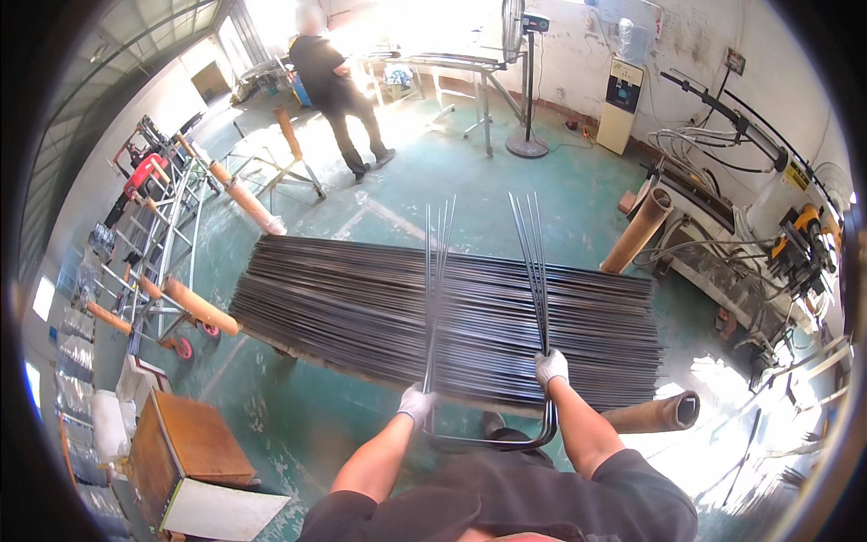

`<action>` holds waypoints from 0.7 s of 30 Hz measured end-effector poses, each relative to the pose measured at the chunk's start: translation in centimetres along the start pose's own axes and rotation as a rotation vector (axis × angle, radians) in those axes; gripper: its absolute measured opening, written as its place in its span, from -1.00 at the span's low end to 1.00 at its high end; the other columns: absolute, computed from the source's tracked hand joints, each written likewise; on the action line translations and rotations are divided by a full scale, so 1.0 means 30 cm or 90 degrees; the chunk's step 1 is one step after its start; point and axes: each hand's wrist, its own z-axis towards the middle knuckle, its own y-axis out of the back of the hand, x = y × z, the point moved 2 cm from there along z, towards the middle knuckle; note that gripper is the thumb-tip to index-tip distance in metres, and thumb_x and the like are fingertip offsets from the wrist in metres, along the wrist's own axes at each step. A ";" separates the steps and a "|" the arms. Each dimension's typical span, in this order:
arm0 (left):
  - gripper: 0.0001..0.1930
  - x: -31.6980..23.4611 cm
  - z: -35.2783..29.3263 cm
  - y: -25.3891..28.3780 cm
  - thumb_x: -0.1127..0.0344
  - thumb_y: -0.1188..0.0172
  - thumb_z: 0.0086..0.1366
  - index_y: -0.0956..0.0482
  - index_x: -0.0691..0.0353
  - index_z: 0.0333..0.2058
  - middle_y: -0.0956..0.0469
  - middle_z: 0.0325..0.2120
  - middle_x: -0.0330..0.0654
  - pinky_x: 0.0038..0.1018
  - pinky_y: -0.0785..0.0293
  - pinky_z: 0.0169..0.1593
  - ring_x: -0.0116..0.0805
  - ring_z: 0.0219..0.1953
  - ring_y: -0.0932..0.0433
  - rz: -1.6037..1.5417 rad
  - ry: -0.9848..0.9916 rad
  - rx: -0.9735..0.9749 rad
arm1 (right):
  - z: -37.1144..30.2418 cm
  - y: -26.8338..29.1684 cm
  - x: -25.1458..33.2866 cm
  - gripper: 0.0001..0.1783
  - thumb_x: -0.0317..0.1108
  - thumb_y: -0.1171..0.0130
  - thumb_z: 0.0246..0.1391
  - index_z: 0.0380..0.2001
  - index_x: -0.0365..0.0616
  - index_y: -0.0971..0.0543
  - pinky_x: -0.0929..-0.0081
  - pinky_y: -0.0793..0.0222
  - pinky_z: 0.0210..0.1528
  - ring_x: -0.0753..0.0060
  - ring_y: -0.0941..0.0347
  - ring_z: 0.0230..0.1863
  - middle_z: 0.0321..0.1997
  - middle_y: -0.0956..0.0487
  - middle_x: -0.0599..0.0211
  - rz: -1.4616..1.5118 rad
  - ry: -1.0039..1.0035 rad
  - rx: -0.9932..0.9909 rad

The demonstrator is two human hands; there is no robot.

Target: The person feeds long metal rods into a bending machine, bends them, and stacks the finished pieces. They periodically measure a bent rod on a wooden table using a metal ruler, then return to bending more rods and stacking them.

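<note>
Both of my hands wear white gloves and grip a bundle of several U-shaped bent metal rods [488, 443]. My left hand [416, 403] is closed round the left legs, close to the bend. Round the right legs closes my right hand [552, 368], a little farther from me. The bend lies nearest my body, and the long legs reach away from me, their tips fanned apart. Beneath and beyond them lies a wide pile of straight dark metal rods [361, 298], stretching left to right. Whether the legs touch the pile I cannot tell.
Brown padded posts [638, 231] stand at the pile's corners. On the right is a machine with hoses [713, 208]; at the lower left, a wooden cabinet [194, 438]. A person [330, 90] stands beyond the pile, near a stand fan [526, 143] and a water dispenser [621, 104].
</note>
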 end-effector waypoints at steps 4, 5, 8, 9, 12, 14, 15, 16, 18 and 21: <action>-0.60 0.003 0.142 -0.051 0.30 -0.31 0.22 -0.66 0.27 0.04 -0.72 -0.29 0.02 -0.18 -0.65 -0.08 -0.12 -0.22 -0.73 0.046 0.022 -0.004 | 0.158 -0.040 -0.026 -0.57 -0.10 -0.20 0.25 -0.10 -0.32 -0.64 0.08 -0.56 0.02 -0.27 -0.67 -0.04 -0.13 -0.71 -0.26 0.002 -0.014 -0.005; -0.60 0.016 0.172 -0.064 0.28 -0.30 0.22 -0.67 0.26 0.03 -0.72 -0.28 0.05 -0.17 -0.65 -0.06 -0.07 -0.19 -0.73 0.087 0.017 -0.009 | 0.194 -0.051 -0.039 -0.58 -0.13 -0.22 0.26 -0.08 -0.33 -0.64 0.10 -0.55 0.01 -0.23 -0.68 -0.05 -0.13 -0.71 -0.25 0.014 -0.029 0.002; -0.64 0.072 0.226 -0.104 0.33 -0.22 0.22 -0.68 0.34 -0.02 -0.75 -0.26 0.07 -0.22 -0.62 -0.01 -0.02 -0.17 -0.73 0.204 -0.021 -0.017 | 0.278 -0.062 -0.064 -0.56 -0.12 -0.21 0.28 -0.05 -0.34 -0.62 0.11 -0.53 0.03 -0.23 -0.66 -0.03 -0.09 -0.69 -0.28 -0.029 -0.058 0.019; -0.65 0.081 0.238 -0.128 0.31 -0.23 0.22 -0.69 0.33 -0.04 -0.75 -0.26 0.07 -0.22 -0.62 -0.02 -0.02 -0.17 -0.74 0.263 -0.017 -0.006 | 0.305 -0.077 -0.121 -0.55 -0.11 -0.21 0.28 -0.04 -0.33 -0.61 0.10 -0.53 0.04 -0.25 -0.66 -0.01 -0.07 -0.69 -0.29 -0.023 -0.057 0.023; -0.67 0.146 0.240 -0.169 0.22 -0.27 0.22 -0.73 0.26 -0.10 -0.76 -0.26 0.08 -0.17 -0.64 -0.05 0.01 -0.17 -0.74 0.366 -0.011 0.017 | 0.328 -0.085 -0.144 -0.50 -0.06 -0.21 0.31 0.02 -0.33 -0.57 0.01 -0.52 0.13 -0.34 -0.61 0.08 0.01 -0.67 -0.30 -0.078 -0.052 0.046; -0.67 0.186 0.235 -0.204 0.20 -0.29 0.21 -0.74 0.23 -0.10 -0.75 -0.25 0.09 -0.15 -0.64 -0.03 0.05 -0.16 -0.74 0.364 -0.007 0.015 | 0.334 -0.090 -0.179 -0.48 -0.04 -0.21 0.32 0.03 -0.33 -0.56 -0.04 -0.52 0.16 -0.36 -0.60 0.10 0.02 -0.67 -0.30 -0.130 -0.067 0.042; -0.67 0.147 0.200 -0.215 0.18 -0.29 0.20 -0.75 0.21 -0.11 -0.75 -0.21 0.12 -0.14 -0.64 0.00 0.10 -0.11 -0.73 0.385 0.021 0.018 | 0.333 -0.090 -0.196 -0.48 -0.01 -0.17 0.35 0.06 -0.30 -0.55 -0.04 -0.52 0.18 -0.32 -0.61 0.09 0.02 -0.68 -0.25 -0.161 -0.075 0.047; -0.65 0.125 0.182 -0.220 0.17 -0.28 0.20 -0.74 0.22 -0.11 -0.73 -0.18 0.15 -0.12 -0.63 0.03 0.15 -0.06 -0.71 0.408 0.032 0.033 | 0.335 -0.092 -0.215 -0.49 0.00 -0.15 0.36 0.07 -0.26 -0.56 -0.04 -0.51 0.18 -0.28 -0.60 0.10 0.03 -0.67 -0.21 -0.187 -0.062 0.035; -0.65 0.075 0.121 -0.224 0.17 -0.25 0.20 -0.75 0.22 -0.11 -0.73 -0.15 0.17 -0.11 -0.61 0.07 0.16 -0.01 -0.69 0.429 0.027 0.066 | 0.327 -0.086 -0.231 -0.52 0.01 -0.10 0.39 0.08 -0.18 -0.57 -0.03 -0.51 0.17 -0.21 -0.60 0.12 0.06 -0.66 -0.11 -0.241 -0.033 0.011; -0.65 0.146 0.124 -0.226 0.17 -0.24 0.19 -0.75 0.21 -0.11 -0.72 -0.12 0.17 -0.11 -0.59 0.12 0.16 0.02 -0.68 0.426 0.026 0.054 | 0.286 -0.079 -0.215 -0.54 0.01 -0.09 0.39 0.06 -0.16 -0.59 0.00 -0.47 0.21 -0.13 -0.53 0.19 0.13 -0.62 -0.01 -0.338 0.024 -0.053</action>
